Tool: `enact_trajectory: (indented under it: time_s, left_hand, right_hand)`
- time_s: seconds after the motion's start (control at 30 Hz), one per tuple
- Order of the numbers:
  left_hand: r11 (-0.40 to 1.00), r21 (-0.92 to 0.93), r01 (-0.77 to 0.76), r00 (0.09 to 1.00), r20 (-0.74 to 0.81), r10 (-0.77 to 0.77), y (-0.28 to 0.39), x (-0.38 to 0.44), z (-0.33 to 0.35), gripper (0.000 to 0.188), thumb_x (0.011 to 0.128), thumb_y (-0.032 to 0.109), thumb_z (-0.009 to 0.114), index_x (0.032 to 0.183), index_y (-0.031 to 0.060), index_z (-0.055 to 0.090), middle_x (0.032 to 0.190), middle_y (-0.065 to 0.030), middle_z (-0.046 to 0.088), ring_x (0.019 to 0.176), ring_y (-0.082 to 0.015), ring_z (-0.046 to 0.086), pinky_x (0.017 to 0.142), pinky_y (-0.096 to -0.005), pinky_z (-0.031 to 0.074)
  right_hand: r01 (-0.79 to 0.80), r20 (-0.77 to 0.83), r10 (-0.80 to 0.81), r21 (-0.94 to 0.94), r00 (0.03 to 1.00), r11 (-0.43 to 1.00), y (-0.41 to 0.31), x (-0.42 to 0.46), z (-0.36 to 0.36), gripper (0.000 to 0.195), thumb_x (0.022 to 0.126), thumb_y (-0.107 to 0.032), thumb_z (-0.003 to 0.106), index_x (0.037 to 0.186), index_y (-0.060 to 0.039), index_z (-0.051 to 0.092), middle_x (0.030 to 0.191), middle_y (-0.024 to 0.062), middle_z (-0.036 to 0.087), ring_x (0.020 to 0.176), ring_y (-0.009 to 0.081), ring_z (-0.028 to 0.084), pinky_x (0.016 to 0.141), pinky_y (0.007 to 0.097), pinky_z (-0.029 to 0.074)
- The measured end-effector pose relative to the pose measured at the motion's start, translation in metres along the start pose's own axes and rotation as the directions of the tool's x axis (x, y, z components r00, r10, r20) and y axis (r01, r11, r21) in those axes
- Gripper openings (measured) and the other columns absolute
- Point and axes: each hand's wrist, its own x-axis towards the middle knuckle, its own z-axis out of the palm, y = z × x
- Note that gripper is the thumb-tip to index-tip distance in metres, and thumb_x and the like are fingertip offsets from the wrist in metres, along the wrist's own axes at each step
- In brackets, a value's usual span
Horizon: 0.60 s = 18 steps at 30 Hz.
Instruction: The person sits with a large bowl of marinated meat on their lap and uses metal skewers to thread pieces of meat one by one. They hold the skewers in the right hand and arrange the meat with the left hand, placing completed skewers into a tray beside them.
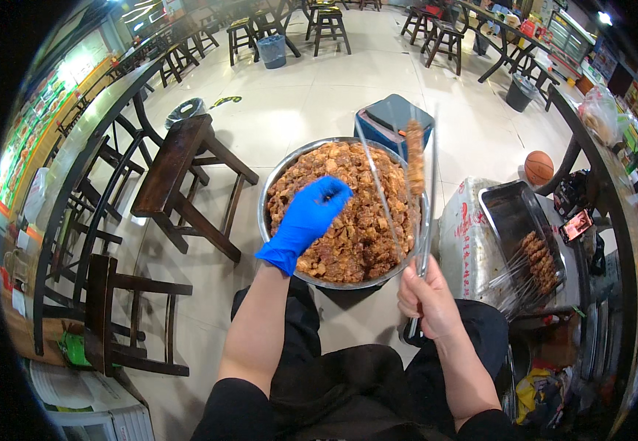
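My left hand (314, 218) wears a blue disposable glove and hovers over a large round metal basin (264, 220) heaped with marinated meat chunks (360, 231). Its fingers are curled toward the thumb; whether a piece of meat sits between them I cannot make out. My bare right hand (428, 297), right of the basin, grips several long metal skewers (433, 165) that point away from me. Packed meat (415, 157) covers the upper part of one skewer. Some skewers look blurred and thin.
On the right, a metal tray (509, 206) with loaded meat skewers (539, 262) rests on a white printed box (462, 237). A phone (577, 226) and a basketball (539, 167) are beyond. A blue box (393, 118) stands behind the basin. Wooden stools (172, 171) stand at left.
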Motion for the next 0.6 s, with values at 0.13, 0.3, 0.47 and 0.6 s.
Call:
enact_trajectory:
  time_s: [0.13, 0.3, 0.47, 0.6]
  left_hand:
    - [0.747, 0.535, -0.395, 0.918, 0.206, 0.338, -0.011, -0.019, 0.018, 0.022, 0.078, 0.014, 0.069, 0.095, 0.0070, 0.060, 0.088, -0.0140, 0.059, 0.090, -0.0313, 0.059, 0.078, -0.0389, 0.048]
    - [0.665, 0.645, -0.377, 0.916, 0.150, 0.373, -0.021, -0.027, 0.035, 0.026, 0.077, 0.015, 0.066, 0.097, 0.0068, 0.053, 0.091, -0.0163, 0.056, 0.089, -0.0363, 0.057, 0.073, -0.0450, 0.048]
    - [0.869, 0.474, -0.141, 0.990, 0.052, 0.132, -0.019, -0.011, 0.023, 0.020, 0.082, 0.012, 0.063, 0.096, 0.0049, 0.051, 0.086, -0.0149, 0.059, 0.072, -0.0327, 0.060, 0.066, -0.0400, 0.049]
    - [0.986, -0.134, 0.094, 0.990, -0.090, -0.107, -0.015, 0.001, 0.007, 0.018, 0.087, 0.007, 0.055, 0.104, 0.0065, 0.053, 0.085, -0.0050, 0.056, 0.068, -0.0117, 0.055, 0.064, -0.0277, 0.047]
  right_hand:
    - [0.069, -0.076, -0.068, 0.013, 0.995, 0.998, -0.011, 0.000, -0.008, 0.004, 0.100, -0.017, 0.046, 0.101, -0.0138, 0.044, 0.057, -0.0025, 0.037, 0.043, 0.0047, 0.027, 0.039, 0.0201, 0.021]
    - [0.014, -0.083, -0.009, 0.062, 0.996, 0.998, -0.013, 0.000, -0.015, 0.005, 0.099, -0.017, 0.047, 0.099, -0.0117, 0.047, 0.057, -0.0024, 0.039, 0.042, 0.0052, 0.027, 0.039, 0.0207, 0.021]
    - [0.019, -0.086, -0.012, 0.080, 0.996, 0.997, -0.011, 0.001, -0.014, 0.005, 0.099, -0.016, 0.047, 0.098, -0.0108, 0.047, 0.057, -0.0028, 0.038, 0.042, 0.0052, 0.026, 0.039, 0.0213, 0.021]
    - [-0.005, -0.071, 0.012, 0.094, 0.997, 0.996, -0.010, 0.002, -0.015, 0.005, 0.099, -0.016, 0.048, 0.099, -0.0111, 0.047, 0.058, -0.0026, 0.038, 0.043, 0.0053, 0.026, 0.039, 0.0211, 0.021]
